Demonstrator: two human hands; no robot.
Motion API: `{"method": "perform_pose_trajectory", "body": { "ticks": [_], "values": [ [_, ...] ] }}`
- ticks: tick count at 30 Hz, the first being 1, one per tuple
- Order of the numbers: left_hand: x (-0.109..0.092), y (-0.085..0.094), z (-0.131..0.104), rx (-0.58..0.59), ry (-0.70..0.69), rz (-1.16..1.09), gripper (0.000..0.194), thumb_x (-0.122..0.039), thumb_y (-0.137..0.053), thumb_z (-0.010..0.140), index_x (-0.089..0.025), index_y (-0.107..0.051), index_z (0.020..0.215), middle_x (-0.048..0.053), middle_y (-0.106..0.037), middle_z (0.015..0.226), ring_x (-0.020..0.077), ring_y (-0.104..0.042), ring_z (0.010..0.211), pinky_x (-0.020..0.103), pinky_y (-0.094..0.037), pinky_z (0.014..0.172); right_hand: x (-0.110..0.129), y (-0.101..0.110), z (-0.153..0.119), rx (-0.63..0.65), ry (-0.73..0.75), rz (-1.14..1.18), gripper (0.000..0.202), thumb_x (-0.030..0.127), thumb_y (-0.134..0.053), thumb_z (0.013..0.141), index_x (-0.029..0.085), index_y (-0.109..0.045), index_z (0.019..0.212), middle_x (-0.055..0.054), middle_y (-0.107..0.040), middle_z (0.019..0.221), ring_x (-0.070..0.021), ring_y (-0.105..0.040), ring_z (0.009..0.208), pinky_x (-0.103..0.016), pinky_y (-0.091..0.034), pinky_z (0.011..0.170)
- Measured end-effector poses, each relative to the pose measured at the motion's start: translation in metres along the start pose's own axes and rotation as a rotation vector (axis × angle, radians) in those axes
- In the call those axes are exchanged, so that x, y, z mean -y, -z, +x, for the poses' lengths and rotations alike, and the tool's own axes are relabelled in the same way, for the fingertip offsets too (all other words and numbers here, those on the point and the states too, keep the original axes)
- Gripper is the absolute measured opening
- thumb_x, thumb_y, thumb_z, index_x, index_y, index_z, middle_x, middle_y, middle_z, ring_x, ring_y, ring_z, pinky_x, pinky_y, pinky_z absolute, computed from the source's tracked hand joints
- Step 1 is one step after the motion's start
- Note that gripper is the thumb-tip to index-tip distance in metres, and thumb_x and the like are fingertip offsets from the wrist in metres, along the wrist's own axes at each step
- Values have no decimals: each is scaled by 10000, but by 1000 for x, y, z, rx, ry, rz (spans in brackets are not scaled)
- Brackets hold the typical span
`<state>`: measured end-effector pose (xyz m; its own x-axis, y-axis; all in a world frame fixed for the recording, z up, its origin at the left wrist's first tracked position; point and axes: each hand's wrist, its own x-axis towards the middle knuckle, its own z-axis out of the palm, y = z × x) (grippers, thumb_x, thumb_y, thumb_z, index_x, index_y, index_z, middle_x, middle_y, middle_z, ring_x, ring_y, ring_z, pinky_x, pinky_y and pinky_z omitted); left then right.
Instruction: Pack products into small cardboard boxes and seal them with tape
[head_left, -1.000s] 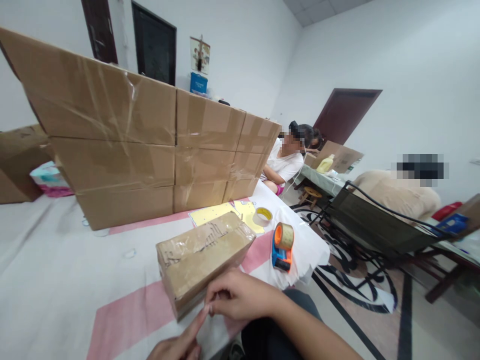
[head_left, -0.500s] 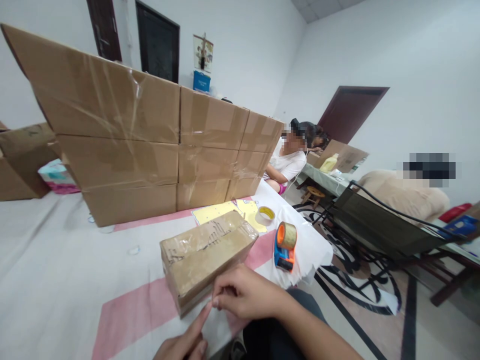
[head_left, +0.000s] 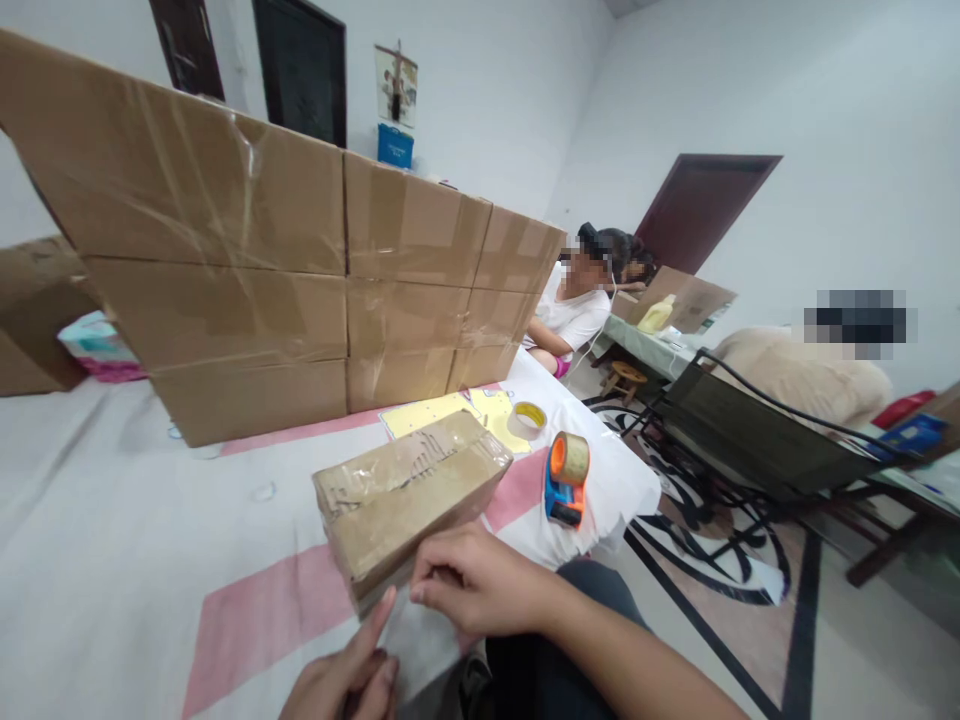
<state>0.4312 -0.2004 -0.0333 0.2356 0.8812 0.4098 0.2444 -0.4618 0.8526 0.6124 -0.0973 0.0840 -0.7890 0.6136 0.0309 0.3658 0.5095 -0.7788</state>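
A taped brown cardboard box [head_left: 412, 490] lies on the cloth-covered table in front of me. My right hand [head_left: 480, 580] is at its near side, thumb and index finger pinched together. Anything in that pinch is hidden or too small to name. Lower and to the left, my left hand [head_left: 341, 670] points its index finger up toward the box's near bottom corner, with the other fingers partly curled. No object shows in it. A gap separates the left fingertip from my right hand. Right of the box, a blue and orange tape dispenser [head_left: 564, 500] carries a roll of tape [head_left: 570, 458].
Cardboard boxes [head_left: 274, 315] stand stacked in a wall across the table. A nearly used-up tape roll [head_left: 529, 420] lies behind the small box. To the right are a green folding chair [head_left: 757, 425] and several people, one in a white shirt [head_left: 570, 305].
My left hand has drawn down and left, so its index fingertip has come away from my right hand. The right hand stays pinched. The whole view has shifted slightly.
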Motion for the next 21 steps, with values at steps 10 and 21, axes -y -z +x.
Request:
{"method": "perform_pose_trajectory", "body": {
  "ticks": [10, 21],
  "values": [
    [-15, 0, -1, -65, 110, 11, 669, -260, -389, 1038, -245, -33, 1605, -104, -594, 524, 93, -535, 428, 168, -443, 480, 8, 38, -16, -191, 300, -59, 144, 238, -479, 1007, 198, -560, 895, -37, -590, 856, -160, -568, 803, -288, -460, 751],
    [-7, 14, 10, -154, -259, 410, 581, -185, -463, 990, -163, -270, 1538, -83, -616, 596, 108, -532, 488, 217, -436, 538, 14, 110, 74, 195, 218, -301, 130, 232, -593, 929, 182, -624, 813, -79, -468, 1241, -240, -446, 1265, -448, -325, 1130]
  ]
}}
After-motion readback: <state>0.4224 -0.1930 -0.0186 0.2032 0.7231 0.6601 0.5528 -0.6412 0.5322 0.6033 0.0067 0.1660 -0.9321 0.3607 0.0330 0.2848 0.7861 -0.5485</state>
